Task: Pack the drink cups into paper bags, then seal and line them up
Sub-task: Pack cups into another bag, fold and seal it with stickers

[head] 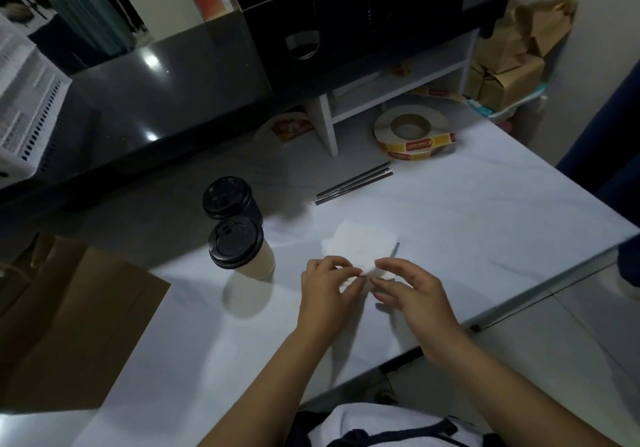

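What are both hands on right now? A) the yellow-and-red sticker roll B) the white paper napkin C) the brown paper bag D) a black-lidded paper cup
B: the left hand and right hand both pinch the near edge of the white paper napkin; the two black-lidded paper cups stand untouched to their left.

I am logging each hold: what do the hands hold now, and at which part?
Both the left hand and the right hand pinch the white napkin at its near edge.
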